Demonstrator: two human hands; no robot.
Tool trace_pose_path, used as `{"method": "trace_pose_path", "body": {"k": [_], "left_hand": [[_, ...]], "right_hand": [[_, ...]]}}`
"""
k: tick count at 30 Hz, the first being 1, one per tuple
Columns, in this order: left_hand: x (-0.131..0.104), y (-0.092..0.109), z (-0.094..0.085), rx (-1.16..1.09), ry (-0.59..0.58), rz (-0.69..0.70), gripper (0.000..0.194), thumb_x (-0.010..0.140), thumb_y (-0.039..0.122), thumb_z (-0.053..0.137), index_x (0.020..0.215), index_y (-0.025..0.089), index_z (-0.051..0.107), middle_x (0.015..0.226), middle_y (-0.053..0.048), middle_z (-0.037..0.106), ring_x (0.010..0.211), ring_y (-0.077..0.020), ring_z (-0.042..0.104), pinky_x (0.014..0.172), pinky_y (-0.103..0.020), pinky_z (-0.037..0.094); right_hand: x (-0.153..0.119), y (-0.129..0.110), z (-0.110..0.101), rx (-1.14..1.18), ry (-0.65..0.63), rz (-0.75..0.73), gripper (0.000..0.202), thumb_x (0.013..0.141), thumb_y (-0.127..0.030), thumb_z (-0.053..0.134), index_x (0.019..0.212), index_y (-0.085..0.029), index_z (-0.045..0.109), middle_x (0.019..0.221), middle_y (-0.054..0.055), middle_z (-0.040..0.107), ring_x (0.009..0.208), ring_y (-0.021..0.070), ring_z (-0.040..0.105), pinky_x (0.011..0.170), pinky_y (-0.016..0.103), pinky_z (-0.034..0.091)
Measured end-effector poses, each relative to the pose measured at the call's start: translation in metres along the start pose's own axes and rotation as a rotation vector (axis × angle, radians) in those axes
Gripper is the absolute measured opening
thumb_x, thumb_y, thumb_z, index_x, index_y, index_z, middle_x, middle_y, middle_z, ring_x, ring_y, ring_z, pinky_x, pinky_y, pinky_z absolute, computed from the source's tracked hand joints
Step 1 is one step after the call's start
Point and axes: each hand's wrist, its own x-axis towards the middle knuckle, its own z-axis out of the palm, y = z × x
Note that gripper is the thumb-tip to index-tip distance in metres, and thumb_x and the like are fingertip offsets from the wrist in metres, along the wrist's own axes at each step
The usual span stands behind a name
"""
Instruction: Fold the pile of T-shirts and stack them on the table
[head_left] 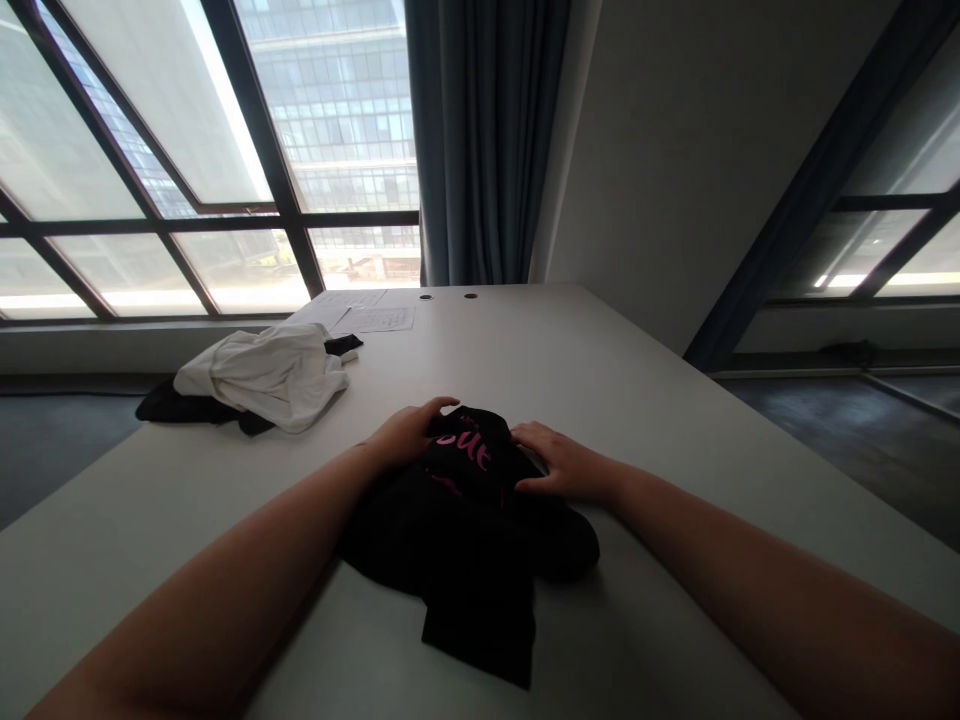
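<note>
A black garment (472,530), probably a T-shirt, lies bunched on the white table (637,400) in front of me. Pink lettering shows on its raised far part, and one flap stretches toward me. My left hand (405,437) grips its left side, with one finger stretched over the far edge and the other fingertips partly hidden by cloth. On the opposite side, my right hand (562,465) takes hold of the fabric, thumb nearer me and fingers farther off. Both forearms reach in from the lower corners.
At the table's left edge lies a heap of white cloth (270,375) with black cloth (184,403) under it. Printed papers (375,319) rest at the far left. Two round holes (470,296) sit near the far edge, before a blue curtain (487,140) and windows.
</note>
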Motion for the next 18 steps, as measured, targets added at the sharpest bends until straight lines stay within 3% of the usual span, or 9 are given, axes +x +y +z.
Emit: {"method": "trace_pose_path", "body": {"k": [6,8,11,13,15,18], "left_hand": [[-0.002,0.005,-0.012,-0.046,0.03,-0.072,0.063,0.09,0.048,0.067,0.149,0.028,0.057,0.093,-0.003,0.079,0.086,-0.0266,0.073,0.083,-0.038,0.053],[-0.004,0.003,-0.019,-0.16,0.024,-0.111,0.064,0.088,0.051,0.071,0.146,0.026,0.06,0.085,-0.002,0.077,0.076,-0.0239,0.072,0.073,-0.034,0.053],[-0.007,-0.001,-0.029,-0.474,0.005,-0.153,0.078,0.087,0.055,0.075,0.153,0.022,0.051,0.078,-0.001,0.074,0.062,-0.0192,0.067,0.06,-0.028,0.049],[-0.009,-0.004,-0.032,-0.737,0.034,-0.129,0.089,0.086,0.055,0.077,0.16,0.023,0.042,0.091,-0.005,0.078,0.071,-0.021,0.073,0.066,-0.03,0.053],[-0.012,-0.007,-0.034,-0.952,0.056,-0.061,0.096,0.085,0.056,0.079,0.164,0.024,0.035,0.119,-0.014,0.078,0.096,-0.0287,0.077,0.084,-0.039,0.058],[-0.014,-0.012,-0.036,-1.064,-0.038,0.04,0.104,0.079,0.059,0.083,0.165,0.027,0.034,0.152,-0.02,0.061,0.131,-0.0398,0.065,0.104,-0.052,0.054]], "right_hand": [[0.006,-0.001,-0.002,-0.095,0.124,0.125,0.038,0.083,-0.029,0.075,0.119,-0.02,0.068,0.118,0.012,0.073,0.111,0.0301,0.064,0.102,0.047,0.049],[0.007,0.0,-0.005,-0.143,0.207,0.166,0.027,0.081,-0.022,0.069,0.108,-0.02,0.07,0.107,0.01,0.075,0.103,0.0284,0.064,0.098,0.044,0.048],[0.005,0.009,-0.012,-0.136,0.32,0.255,0.008,0.082,-0.025,0.064,0.087,-0.021,0.068,0.09,0.007,0.073,0.091,0.0257,0.063,0.087,0.038,0.048],[0.003,0.019,-0.017,-0.082,0.416,0.358,0.011,0.082,-0.033,0.061,0.079,-0.022,0.062,0.079,0.004,0.068,0.079,0.0227,0.061,0.074,0.034,0.046],[0.002,0.03,-0.021,-0.021,0.538,0.457,0.017,0.081,-0.04,0.06,0.079,-0.023,0.06,0.075,0.002,0.065,0.072,0.0209,0.059,0.067,0.032,0.043],[0.0,0.048,-0.026,0.055,0.69,0.531,0.024,0.08,-0.045,0.061,0.087,-0.022,0.064,0.08,0.004,0.07,0.075,0.0229,0.062,0.069,0.034,0.046]]}}
